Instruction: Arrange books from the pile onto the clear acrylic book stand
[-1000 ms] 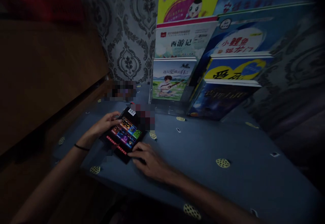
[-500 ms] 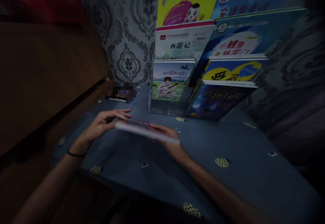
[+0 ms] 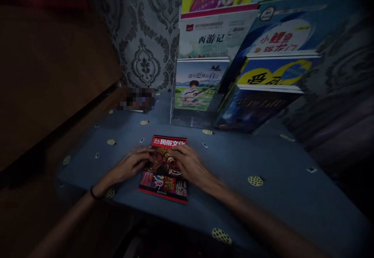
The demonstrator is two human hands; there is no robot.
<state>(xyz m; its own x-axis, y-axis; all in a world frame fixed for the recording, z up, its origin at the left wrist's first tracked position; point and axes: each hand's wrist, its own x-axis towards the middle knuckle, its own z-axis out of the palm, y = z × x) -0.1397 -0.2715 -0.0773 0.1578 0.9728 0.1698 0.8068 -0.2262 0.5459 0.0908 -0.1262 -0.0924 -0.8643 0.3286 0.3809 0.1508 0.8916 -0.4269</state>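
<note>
A book (image 3: 164,182) with a red and black cover, white Chinese title and pictures of a colourful mask lies flat, face up, on the tablecloth. My left hand (image 3: 133,165) rests over its left edge, fingers extended onto the cover. From the other side, my right hand (image 3: 189,163) lies across the right part of the cover, its fingers stretched flat over the mask picture and touching the lower edge of the title. Neither hand is wrapped round the book. A dark band (image 3: 95,193) circles my left wrist.
A clear stand (image 3: 191,121) with tiers of upright books, including a guitar-player cover (image 3: 195,88) and a dark blue book (image 3: 253,108), stands at the back. A pixelated book-like item (image 3: 137,100) lies back left. Brown wooden furniture (image 3: 58,75) borders the left side; patterned wallpaper (image 3: 146,63) rises behind.
The book, held tilted edge-on between both hands before, now lies flat with its cover up. My hands have shifted from gripping its ends to resting on top. The view has tilted down slightly.
</note>
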